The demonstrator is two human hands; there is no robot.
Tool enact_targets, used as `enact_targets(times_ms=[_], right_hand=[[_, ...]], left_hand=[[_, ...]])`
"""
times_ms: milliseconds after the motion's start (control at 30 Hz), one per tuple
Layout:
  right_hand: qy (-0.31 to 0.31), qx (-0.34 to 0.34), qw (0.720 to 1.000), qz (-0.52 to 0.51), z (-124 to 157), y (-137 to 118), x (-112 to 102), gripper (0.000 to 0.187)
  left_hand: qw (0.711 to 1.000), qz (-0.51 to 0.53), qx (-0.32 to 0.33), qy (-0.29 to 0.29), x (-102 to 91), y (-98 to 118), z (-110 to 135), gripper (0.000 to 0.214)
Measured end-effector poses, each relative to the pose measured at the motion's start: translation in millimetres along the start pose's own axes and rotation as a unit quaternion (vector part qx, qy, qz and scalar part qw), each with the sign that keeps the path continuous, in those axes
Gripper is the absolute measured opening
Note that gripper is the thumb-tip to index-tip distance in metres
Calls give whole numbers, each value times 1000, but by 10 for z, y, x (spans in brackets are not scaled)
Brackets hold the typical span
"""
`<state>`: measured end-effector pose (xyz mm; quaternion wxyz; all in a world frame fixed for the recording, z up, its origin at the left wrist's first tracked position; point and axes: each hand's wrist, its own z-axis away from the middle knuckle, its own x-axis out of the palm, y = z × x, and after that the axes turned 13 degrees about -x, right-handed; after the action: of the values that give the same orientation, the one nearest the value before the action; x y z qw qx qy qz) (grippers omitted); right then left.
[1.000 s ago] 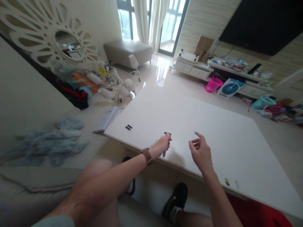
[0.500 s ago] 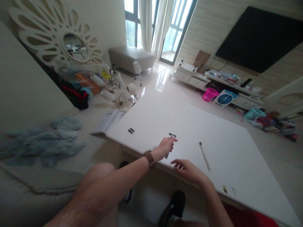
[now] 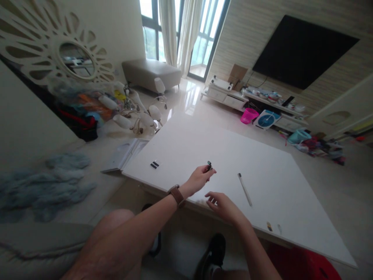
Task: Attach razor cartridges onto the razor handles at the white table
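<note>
On the far left a blue shaggy cloth [image 3: 43, 186] is blurred and cut by the frame edge. A flat white box [image 3: 122, 154] lies on the floor against the left corner of the white table [image 3: 262, 163]. Just inside that corner we see two small dark strips [image 3: 154, 165], too small to make out. Near the middle of the near edge our left hand [image 3: 198, 179], with a brown watch [image 3: 175, 194] on its wrist, is closed around the razor [image 3: 209, 166]. Only the razor's dark head pokes past the fingertips, above the tabletop, and the handle is hidden in the fist. Just right of it and apart from it, our right hand [image 3: 223, 204] rests palm down at the near edge. Its fingers are curled, and we cannot tell whether they pinch anything. Further right a thin white stick [image 3: 244, 189] lies flat on the table, and two tiny bits [image 3: 269, 226] sit by the near edge, unreadable.

A second ago the razor stood upright with its handle showing below the fist. The right hand was raised and spread above the table, covering the spot where the stick now shows
</note>
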<state>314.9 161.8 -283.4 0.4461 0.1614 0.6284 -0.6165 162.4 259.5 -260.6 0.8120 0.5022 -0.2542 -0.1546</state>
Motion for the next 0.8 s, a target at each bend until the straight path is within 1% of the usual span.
enact_targets(times_ms=[100,167,233,300,367,467,567,633,700,800], right_hand=[[15,2,1000,22,36,-32,-46,30],[5,5,999,34,70,-57,-52,29],[-12,4,999,38,108,-87,-46,28],[-5,-4,999,39,146,-117,-50,26],[45,-10,998,52,179,-140,-84,24],[174,-5,983,65,216,-152,-189,20],[316,-1,949,19,237,-146,-288,19],[391,-8,920,-14,235,-139,-315,20],[427,-30,904,-28,220,-130,-312,23],[430,-69,900,-22,184,-97,-293,23]], left_hand=[[1000,12,-17,8,24,3,8,29],[999,17,-21,18,42,5,36,29],[999,23,-14,28,64,9,79,27],[999,30,-2,29,93,12,127,25],[999,27,7,23,124,6,168,24],[1000,-10,15,13,165,-32,193,26],[996,-81,20,13,198,-89,178,27],[990,-141,29,14,229,-115,164,26],[978,-203,46,10,274,-119,154,26],[961,-269,68,20,361,-95,138,25]])
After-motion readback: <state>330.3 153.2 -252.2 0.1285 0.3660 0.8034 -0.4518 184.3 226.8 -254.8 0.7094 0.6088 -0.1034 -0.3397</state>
